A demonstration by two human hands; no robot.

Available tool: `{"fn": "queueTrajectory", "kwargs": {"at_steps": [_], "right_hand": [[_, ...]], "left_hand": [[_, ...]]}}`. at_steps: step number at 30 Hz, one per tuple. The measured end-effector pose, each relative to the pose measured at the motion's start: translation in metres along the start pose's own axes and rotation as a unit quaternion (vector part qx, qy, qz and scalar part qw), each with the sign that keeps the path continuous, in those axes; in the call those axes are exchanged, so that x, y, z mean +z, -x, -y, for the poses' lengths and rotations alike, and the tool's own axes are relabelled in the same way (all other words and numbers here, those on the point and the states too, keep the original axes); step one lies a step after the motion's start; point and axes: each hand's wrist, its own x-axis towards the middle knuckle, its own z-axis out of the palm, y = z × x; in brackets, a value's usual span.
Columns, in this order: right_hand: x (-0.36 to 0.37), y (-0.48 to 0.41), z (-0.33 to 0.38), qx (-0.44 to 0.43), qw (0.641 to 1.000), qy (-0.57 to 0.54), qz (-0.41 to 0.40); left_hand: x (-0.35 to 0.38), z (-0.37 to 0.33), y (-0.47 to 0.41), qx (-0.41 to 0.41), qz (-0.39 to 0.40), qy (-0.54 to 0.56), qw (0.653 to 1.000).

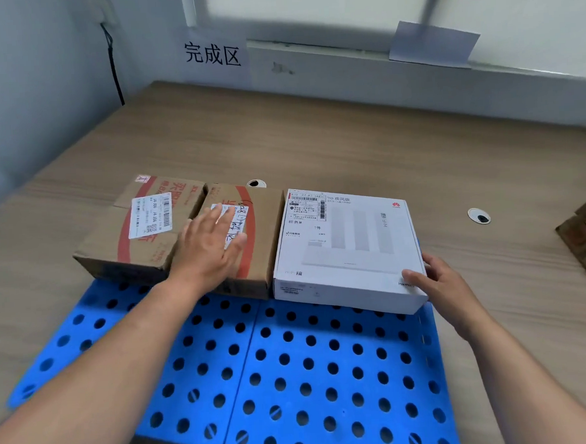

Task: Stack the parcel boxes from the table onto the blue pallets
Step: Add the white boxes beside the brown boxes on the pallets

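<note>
My left hand (pixel 211 246) presses flat, fingers straight, on the middle cardboard box (pixel 262 220); my right hand (pixel 440 278) grips a corner of the white router box (pixel 347 246) (thumb on top).

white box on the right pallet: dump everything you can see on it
The white box is a flat square cardboard carton, closed, with faint grey product art, a red logo far right and a barcoded shipping label far left. It lies flat on the far end of the right blue pallet, left side against a brown parcel. The right hand holds its near right corner, thumb on top.
</note>
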Motion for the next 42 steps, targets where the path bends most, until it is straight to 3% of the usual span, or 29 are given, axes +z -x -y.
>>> {"fn": "queueTrajectory", "kwargs": {"at_steps": [4,6,30,35,42], "right_hand": [[0.006,-0.001,0.003,0.011,1.000,0.024,-0.014],[0.006,-0.001,0.003,0.020,0.999,0.027,-0.015],[0.000,0.016,-0.005,0.035,0.999,0.015,-0.020],[-0.003,0.018,-0.002,0.027,0.997,0.068,-0.031],[-0.014,0.027,0.010,-0.036,0.955,0.245,-0.161]], "left_hand": [[-0.007,0.033,-0.008,-0.146,0.030,-0.074,0.986],[-0.005,0.044,-0.006,-0.173,0.060,-0.077,0.980],[-0.002,0.034,0.001,-0.115,0.050,-0.069,0.990],[-0.014,0.023,-0.006,-0.126,0.037,-0.085,0.988],[-0.014,-0.053,-0.004,-0.002,-0.055,-0.023,0.998]]}}
